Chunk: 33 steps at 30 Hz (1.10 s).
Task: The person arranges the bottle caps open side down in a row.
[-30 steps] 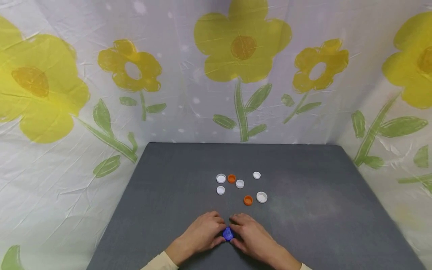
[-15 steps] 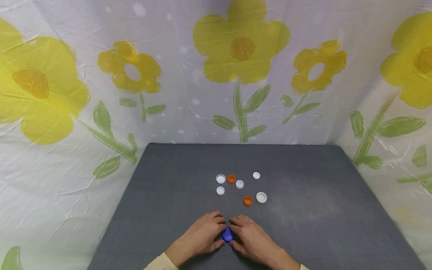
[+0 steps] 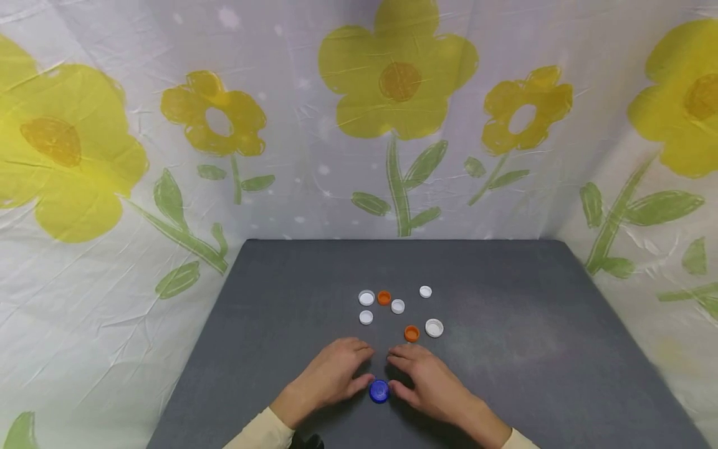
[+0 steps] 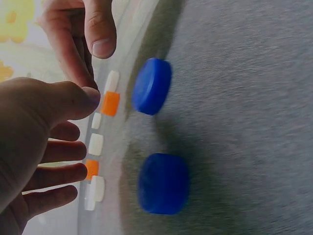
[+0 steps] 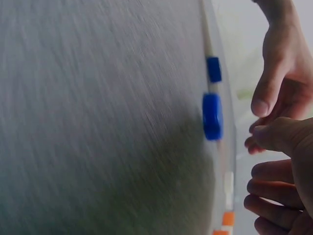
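Note:
A round blue bottle cap [image 3: 379, 391] lies on the table between my two hands, its whole top showing in the head view. My left hand [image 3: 333, 373] is just left of it, thumb tip near the cap's edge, fingers spread and holding nothing. On the other side, my right hand [image 3: 432, 381] has relaxed fingers and also holds nothing. Two blue caps show in the left wrist view: one nearer the right hand [image 4: 152, 86], the other closer to the camera [image 4: 164, 183]. The second cap is hidden in the head view.
Beyond the hands lie several white caps [image 3: 434, 328] and two orange caps [image 3: 412, 333], the nearer orange one close to my right fingertips. The dark grey table [image 3: 505, 299] backs onto a flower-printed curtain [image 3: 314, 187].
Both hands have drawn apart and moved slightly forward, off the blue cap they were around. The cap, partly covered by fingers before, is now fully visible.

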{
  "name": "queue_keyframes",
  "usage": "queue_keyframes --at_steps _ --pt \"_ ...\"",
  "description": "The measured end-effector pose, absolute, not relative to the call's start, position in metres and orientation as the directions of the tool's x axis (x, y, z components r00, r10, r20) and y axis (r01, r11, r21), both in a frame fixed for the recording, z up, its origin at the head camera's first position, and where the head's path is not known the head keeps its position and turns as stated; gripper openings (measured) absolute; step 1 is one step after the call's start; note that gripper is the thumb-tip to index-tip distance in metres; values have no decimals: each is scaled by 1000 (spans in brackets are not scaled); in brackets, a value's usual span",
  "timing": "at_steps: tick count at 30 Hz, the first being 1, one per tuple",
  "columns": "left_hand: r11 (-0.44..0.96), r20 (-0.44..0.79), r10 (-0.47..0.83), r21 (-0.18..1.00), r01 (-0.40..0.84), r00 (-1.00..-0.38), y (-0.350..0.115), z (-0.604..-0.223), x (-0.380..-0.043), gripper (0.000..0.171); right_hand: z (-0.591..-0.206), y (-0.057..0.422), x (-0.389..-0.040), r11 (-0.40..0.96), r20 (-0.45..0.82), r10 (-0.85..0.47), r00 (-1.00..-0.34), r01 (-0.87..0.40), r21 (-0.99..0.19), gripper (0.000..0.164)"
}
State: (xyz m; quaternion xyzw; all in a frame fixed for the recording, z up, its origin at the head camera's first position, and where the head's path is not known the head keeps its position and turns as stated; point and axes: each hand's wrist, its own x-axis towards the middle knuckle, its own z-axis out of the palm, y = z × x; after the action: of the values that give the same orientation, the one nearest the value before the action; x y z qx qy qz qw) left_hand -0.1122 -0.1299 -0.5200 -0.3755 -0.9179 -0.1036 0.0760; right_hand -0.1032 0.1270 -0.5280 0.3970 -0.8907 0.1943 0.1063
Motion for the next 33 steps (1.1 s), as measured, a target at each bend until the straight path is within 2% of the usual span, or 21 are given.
queue_keyframes --at_steps 13,18,24,29,33 --pt "685 304 670 98 722 -677 -114 -506 -138 37 -518 149 -129 607 418 -652 -633 -766 -213 38" --pt "700 275 667 86 708 -693 -102 -497 -149 38 -512 153 -136 611 426 -653 -626 -768 -193 38" --pt "703 261 672 69 708 -693 -92 -492 -158 40 -503 158 -143 634 417 -626 -659 -741 -221 32" --pt "696 280 679 48 716 -679 -85 -492 -165 40 -498 164 -149 670 411 -605 -682 -715 -200 37" --pt "708 261 674 36 705 -691 -80 -489 -169 41 -495 168 -153 681 409 -606 -683 -710 -178 40"
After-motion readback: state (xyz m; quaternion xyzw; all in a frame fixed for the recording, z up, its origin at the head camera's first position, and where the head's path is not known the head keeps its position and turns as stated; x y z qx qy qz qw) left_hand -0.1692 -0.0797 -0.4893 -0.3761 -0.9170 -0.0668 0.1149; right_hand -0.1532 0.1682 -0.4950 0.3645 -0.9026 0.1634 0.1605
